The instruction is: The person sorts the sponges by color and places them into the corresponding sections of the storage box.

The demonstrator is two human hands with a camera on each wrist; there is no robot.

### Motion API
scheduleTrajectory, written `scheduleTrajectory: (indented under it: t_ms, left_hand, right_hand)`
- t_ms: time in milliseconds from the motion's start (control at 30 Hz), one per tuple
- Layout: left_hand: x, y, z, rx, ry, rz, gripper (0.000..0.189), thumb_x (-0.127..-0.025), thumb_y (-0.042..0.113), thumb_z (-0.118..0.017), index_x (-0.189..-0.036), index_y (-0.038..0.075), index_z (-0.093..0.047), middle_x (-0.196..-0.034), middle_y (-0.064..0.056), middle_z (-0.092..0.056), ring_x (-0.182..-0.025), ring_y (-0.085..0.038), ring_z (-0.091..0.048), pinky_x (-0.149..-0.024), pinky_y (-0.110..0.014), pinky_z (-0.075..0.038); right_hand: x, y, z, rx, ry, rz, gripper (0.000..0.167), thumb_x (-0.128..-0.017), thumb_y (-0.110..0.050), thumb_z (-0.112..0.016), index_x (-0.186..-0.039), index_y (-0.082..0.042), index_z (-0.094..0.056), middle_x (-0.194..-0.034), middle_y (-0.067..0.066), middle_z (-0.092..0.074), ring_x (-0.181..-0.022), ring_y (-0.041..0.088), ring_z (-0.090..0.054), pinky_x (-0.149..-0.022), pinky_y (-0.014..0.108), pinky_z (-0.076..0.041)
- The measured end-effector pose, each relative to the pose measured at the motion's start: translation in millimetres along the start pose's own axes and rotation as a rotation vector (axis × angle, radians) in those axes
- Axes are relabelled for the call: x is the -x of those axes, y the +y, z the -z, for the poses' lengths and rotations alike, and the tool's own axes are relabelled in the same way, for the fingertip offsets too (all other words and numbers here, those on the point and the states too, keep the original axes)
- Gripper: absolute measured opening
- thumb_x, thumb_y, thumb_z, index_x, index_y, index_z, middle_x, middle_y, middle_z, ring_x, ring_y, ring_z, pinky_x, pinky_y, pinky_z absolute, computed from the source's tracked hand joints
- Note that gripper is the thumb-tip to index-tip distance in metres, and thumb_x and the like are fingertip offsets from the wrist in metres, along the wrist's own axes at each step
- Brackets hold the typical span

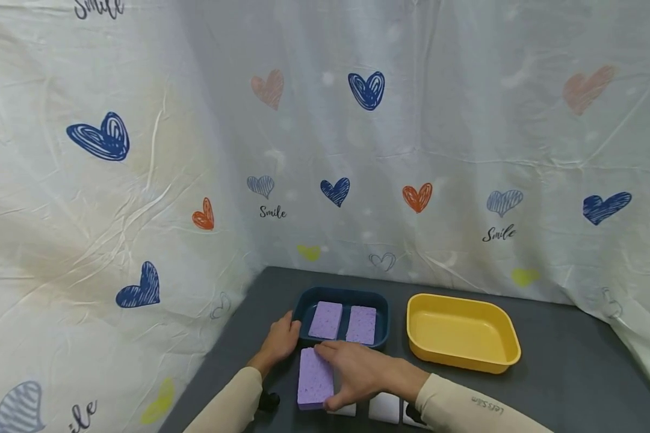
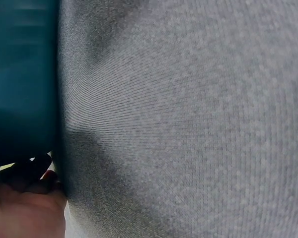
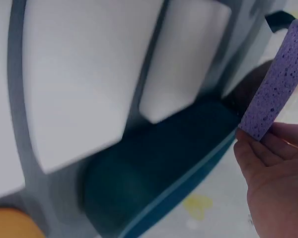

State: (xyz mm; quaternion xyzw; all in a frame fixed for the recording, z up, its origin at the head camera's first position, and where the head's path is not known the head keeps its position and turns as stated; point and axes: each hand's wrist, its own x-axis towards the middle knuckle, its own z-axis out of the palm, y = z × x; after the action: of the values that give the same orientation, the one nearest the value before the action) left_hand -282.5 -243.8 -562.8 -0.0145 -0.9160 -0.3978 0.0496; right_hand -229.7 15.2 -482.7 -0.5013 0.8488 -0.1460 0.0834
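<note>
purple rectangular sponge (image 1: 315,379) | right hand (image 1: 365,373) pinching its edges | left hand (image 1: 280,340) fingers relaxed against dark blue plastic tray (image 1: 340,296) just beyond

A yellow tray (image 1: 462,332) stands empty on the grey table (image 1: 574,367) — heart-printed cloth (image 1: 141,180) hangs behind.

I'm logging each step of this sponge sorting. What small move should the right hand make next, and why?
Probably lift the purple sponge and carry it forward into the blue tray. The right hand already grips it on the table, two matching sponges lie in that tray, and the left hand rests against the tray's near corner.
</note>
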Motion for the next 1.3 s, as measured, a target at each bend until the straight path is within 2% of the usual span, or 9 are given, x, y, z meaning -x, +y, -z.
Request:
scheduleTrajectory:
  t_ms: [133,167,233,367,633,800,1100,1300]
  left_hand:
    - [-0.7,0.1,0.5,-0.006,0.016,-0.024,0.044,-0.110,0.022,-0.042,-0.139,-0.006,-0.060,-0.123,-0.023,-0.073,-0.098,-0.034,-0.067,-0.098,-0.066,-0.057]
    - [-1.0,0.7,0.6,-0.005,0.017,-0.018,0.043,-0.110,0.021,-0.042,-0.139,-0.005,-0.060,-0.122,-0.022,-0.073,-0.098,-0.033,-0.067,-0.098,-0.065,-0.057]
    - [3.3,10.9,4.2,0.026,0.005,0.035,0.041,-0.110,0.019,-0.044,-0.139,-0.005,-0.060,-0.120,-0.020,-0.072,-0.099,-0.033,-0.065,-0.100,-0.066,-0.055]
    - [2.9,10.9,5.1,0.021,-0.009,0.070,0.040,-0.112,0.017,-0.045,-0.143,-0.004,-0.059,-0.119,-0.016,-0.070,-0.100,-0.030,-0.064,-0.098,-0.060,-0.055]
    - [4.3,10.8,5.0,0.025,-0.014,0.084,0.038,-0.113,0.018,-0.045,-0.142,-0.003,-0.059,-0.112,-0.013,-0.068,-0.098,-0.028,-0.063,-0.093,-0.053,-0.055]
    - [3.5,11.1,4.7,0.021,-0.013,0.083,0.039,-0.113,0.018,-0.045,-0.142,-0.004,-0.058,-0.116,-0.014,-0.070,-0.099,-0.028,-0.064,-0.095,-0.055,-0.055]
    - [4.0,9.9,4.3,0.009,0.009,0.065,0.039,-0.112,0.017,-0.046,-0.140,-0.004,-0.061,-0.123,-0.016,-0.073,-0.100,-0.028,-0.065,-0.101,-0.060,-0.056]
    - [3.6,7.9,3.3,0.009,0.019,0.040,0.038,-0.111,0.016,-0.047,-0.139,-0.004,-0.063,-0.124,-0.018,-0.074,-0.103,-0.029,-0.067,-0.102,-0.061,-0.056]
  right_hand:
    - [3.1,3.4,15.0,0.005,0.014,-0.045,0.097,-0.090,-0.060,-0.083,-0.164,-0.008,-0.048,-0.166,0.004,-0.055,-0.152,0.019,-0.053,-0.125,0.038,-0.045]
    - [3.8,4.4,19.0,0.004,0.017,-0.057,0.097,-0.089,-0.059,-0.083,-0.164,-0.009,-0.048,-0.166,0.004,-0.055,-0.152,0.019,-0.053,-0.126,0.038,-0.044]
    - [4.8,7.3,26.5,0.002,0.026,-0.075,0.097,-0.089,-0.057,-0.084,-0.164,-0.008,-0.048,-0.167,0.005,-0.054,-0.152,0.020,-0.053,-0.126,0.039,-0.043]
    - [4.5,12.6,37.7,0.001,0.042,-0.106,0.098,-0.088,-0.057,-0.085,-0.165,-0.008,-0.047,-0.168,0.006,-0.052,-0.153,0.023,-0.053,-0.127,0.041,-0.042]
    - [2.0,22.4,53.4,0.010,0.065,-0.144,0.099,-0.089,-0.056,-0.083,-0.167,-0.008,-0.044,-0.171,0.008,-0.049,-0.155,0.026,-0.051,-0.129,0.045,-0.041]
    - [3.0,28.6,65.4,0.007,0.095,-0.167,0.099,-0.089,-0.053,-0.083,-0.168,-0.008,-0.043,-0.170,0.010,-0.049,-0.152,0.028,-0.053,-0.128,0.046,-0.042]
    - [-1.7,47.3,70.9,-0.034,0.159,-0.227,0.101,-0.086,-0.052,-0.085,-0.168,-0.010,-0.042,-0.171,0.008,-0.049,-0.148,0.030,-0.055,-0.125,0.051,-0.045]
    - [-9.1,63.5,66.8,-0.076,0.171,-0.259,0.100,-0.088,-0.049,-0.083,-0.168,-0.005,-0.041,-0.171,0.012,-0.048,-0.153,0.034,-0.051,-0.128,0.054,-0.041]
